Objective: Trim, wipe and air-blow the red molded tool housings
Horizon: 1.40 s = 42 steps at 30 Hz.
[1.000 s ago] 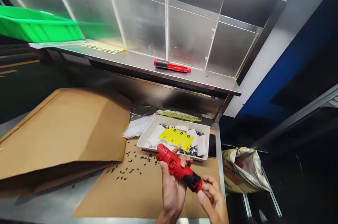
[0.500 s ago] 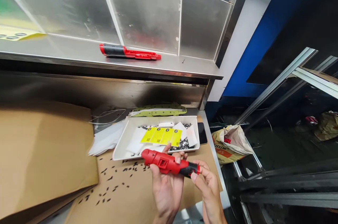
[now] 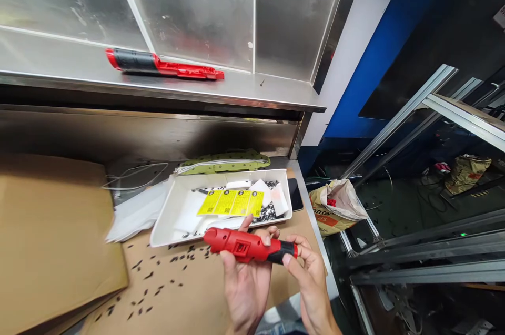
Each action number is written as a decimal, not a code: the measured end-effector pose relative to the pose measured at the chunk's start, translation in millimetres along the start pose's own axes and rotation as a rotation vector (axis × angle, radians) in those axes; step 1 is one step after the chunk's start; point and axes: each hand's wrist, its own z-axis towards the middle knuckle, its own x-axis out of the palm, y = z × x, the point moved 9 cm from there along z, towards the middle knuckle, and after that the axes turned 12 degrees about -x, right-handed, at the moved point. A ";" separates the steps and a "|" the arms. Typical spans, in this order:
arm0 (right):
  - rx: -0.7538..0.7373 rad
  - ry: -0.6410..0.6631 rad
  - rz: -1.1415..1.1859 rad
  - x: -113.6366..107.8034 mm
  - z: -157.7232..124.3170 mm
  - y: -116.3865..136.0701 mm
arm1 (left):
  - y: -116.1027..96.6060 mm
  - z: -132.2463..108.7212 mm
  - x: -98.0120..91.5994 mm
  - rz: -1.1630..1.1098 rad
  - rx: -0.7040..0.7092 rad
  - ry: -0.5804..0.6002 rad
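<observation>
A red-and-black plastic tool housing (image 3: 232, 243) lies nearly level across my two hands in front of the white tray. My left hand (image 3: 248, 285) cradles its red body from below, thumb on the near side and fingers curled over the far edge. At the black right end, my right hand (image 3: 310, 277) pinches the housing between thumb and fingers. A rectangular opening and small holes face me. On the metal shelf lies a similar red-and-black housing piece (image 3: 163, 65).
A white tray (image 3: 160, 235) holds yellow label cards (image 3: 231, 202), white papers and small black parts. Small black bits are scattered over the cardboard (image 3: 185, 293). A carton (image 3: 55, 240) stands left, a phone (image 3: 295, 195) right of the tray, a paper sack (image 3: 335, 209) beyond the table edge.
The view has shifted, so the shelf and tray sit further left. Both hands keep hold of the housing, which has turned slightly; its black end shows less of its end detail.
</observation>
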 end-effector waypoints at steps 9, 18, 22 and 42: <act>-0.043 0.002 0.043 9.7 5.3 5.6 | -17.5 -26.2 16.8 0.283 0.437 0.341; -0.005 0.117 0.047 10.6 -4.9 15.8 | -10.4 6.8 -0.7 -0.150 -0.064 0.073; -0.031 -0.003 -0.097 -9.9 -3.7 12.6 | -12.3 15.6 0.0 -0.235 -0.127 0.136; -0.014 0.284 -0.179 15.4 4.4 -7.9 | -2.7 5.0 -5.0 0.460 -0.093 0.113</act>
